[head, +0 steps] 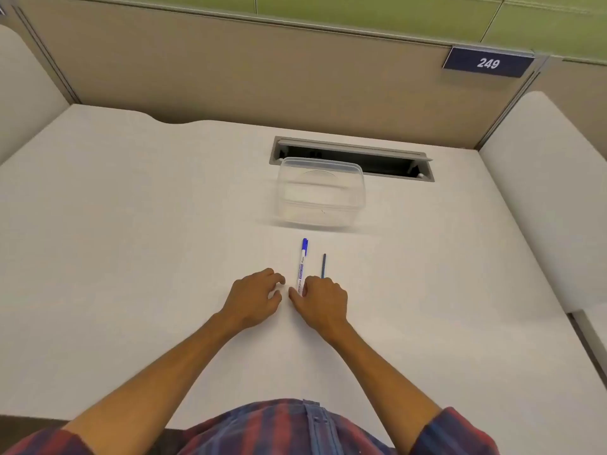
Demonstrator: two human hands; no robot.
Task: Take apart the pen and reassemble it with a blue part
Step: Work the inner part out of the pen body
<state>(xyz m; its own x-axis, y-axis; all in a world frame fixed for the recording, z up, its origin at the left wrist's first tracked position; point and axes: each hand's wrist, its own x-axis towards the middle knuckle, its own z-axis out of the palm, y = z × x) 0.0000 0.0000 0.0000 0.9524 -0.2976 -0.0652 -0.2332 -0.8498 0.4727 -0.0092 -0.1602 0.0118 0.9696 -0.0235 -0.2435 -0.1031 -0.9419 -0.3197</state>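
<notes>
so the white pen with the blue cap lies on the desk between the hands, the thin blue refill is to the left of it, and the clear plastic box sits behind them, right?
Not quite. The head view shows the thin blue refill lying to the right of the white pen with the blue cap, not the left. The rest holds: the pen lies on the white desk between the left hand and right hand, and the clear plastic box sits behind them.

Soft even light (edges bowed)

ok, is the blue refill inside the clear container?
No, the blue refill lies on the desk beside the pen, nearer the person than the clear container.
</notes>
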